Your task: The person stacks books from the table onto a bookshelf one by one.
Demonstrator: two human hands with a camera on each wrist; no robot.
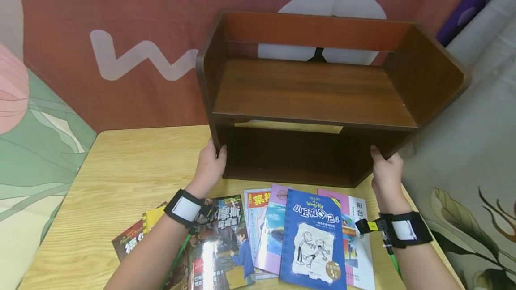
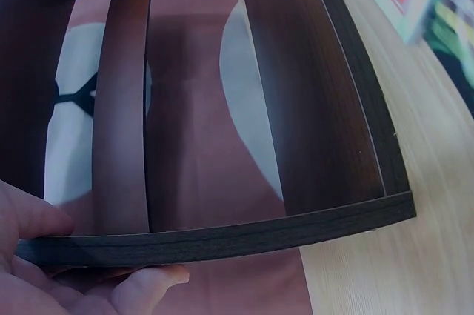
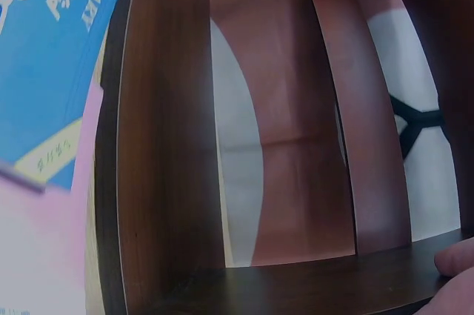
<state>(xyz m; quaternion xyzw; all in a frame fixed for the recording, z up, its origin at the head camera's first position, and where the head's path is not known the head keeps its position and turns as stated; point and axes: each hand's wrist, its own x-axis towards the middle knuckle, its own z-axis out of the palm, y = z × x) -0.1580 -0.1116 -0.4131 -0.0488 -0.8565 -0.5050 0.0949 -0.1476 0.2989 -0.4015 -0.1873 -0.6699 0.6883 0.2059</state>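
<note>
A dark brown two-tier wooden bookshelf (image 1: 314, 91) stands at the back right of the table, its tiers bare. My left hand (image 1: 210, 161) grips the lower part of its left side panel. In the left wrist view, the thumb and fingers (image 2: 148, 285) lie on either side of that panel's edge (image 2: 244, 237). My right hand (image 1: 388, 171) holds the lower right side panel, thumb on the inner face. The right wrist view shows only part of that hand (image 3: 455, 274) at the panel (image 3: 385, 274); its other fingers are hidden.
In front of the shelf lie a blue comic book (image 1: 314, 240), a purple-edged book (image 1: 274, 232), a white and pink book (image 1: 359, 236) and a dark-covered magazine (image 1: 221, 240). A red-brown printed cloth (image 1: 133, 97) hangs behind. A pale curtain (image 1: 455, 147) borders the right.
</note>
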